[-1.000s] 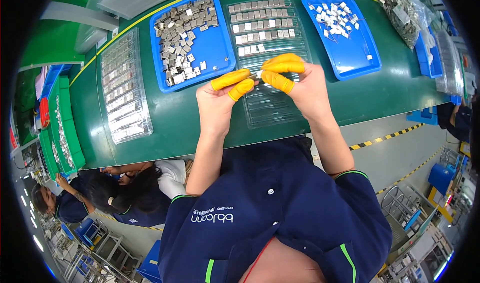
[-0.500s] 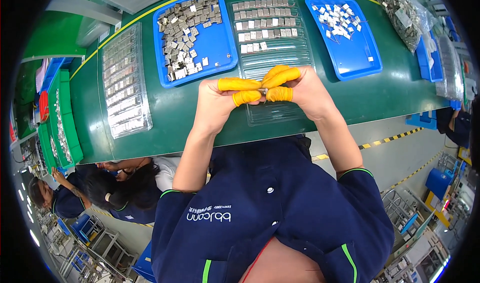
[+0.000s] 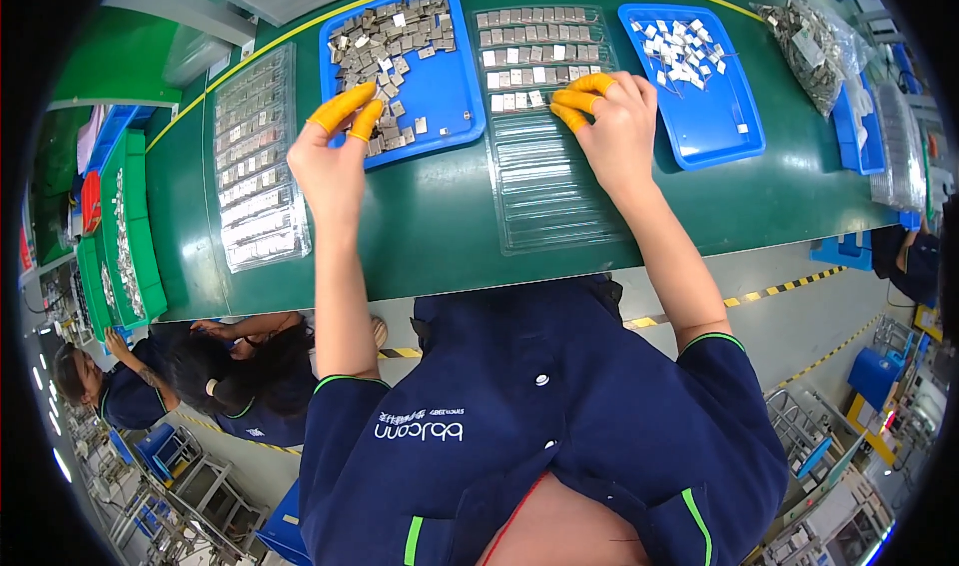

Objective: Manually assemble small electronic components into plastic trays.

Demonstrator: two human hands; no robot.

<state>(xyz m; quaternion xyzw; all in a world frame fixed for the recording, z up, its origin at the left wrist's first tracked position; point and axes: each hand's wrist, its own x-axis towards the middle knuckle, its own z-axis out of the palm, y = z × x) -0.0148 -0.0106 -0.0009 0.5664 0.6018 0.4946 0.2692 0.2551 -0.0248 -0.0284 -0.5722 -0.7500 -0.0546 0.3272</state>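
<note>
The left hand [image 3: 330,161] pinches its capped fingertips over grey metal pieces [image 3: 385,41] in the blue tray [image 3: 440,116]. The right hand [image 3: 614,126], fingers curled together, presses on the clear slotted tray [image 3: 544,186] just beside it, between both hands.

I count: blue trays [image 3: 445,101] 2 | clear blister trays [image 3: 544,191] 2 | hands [image 3: 325,171] 2 | green bins [image 3: 135,236] 2

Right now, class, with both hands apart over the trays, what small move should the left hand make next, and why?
Probably pinch one small grey part: the left hand has its orange-capped fingertips on the pile in the blue tray, while the right hand rests at the clear compartment tray, whose lower rows look empty.
</note>
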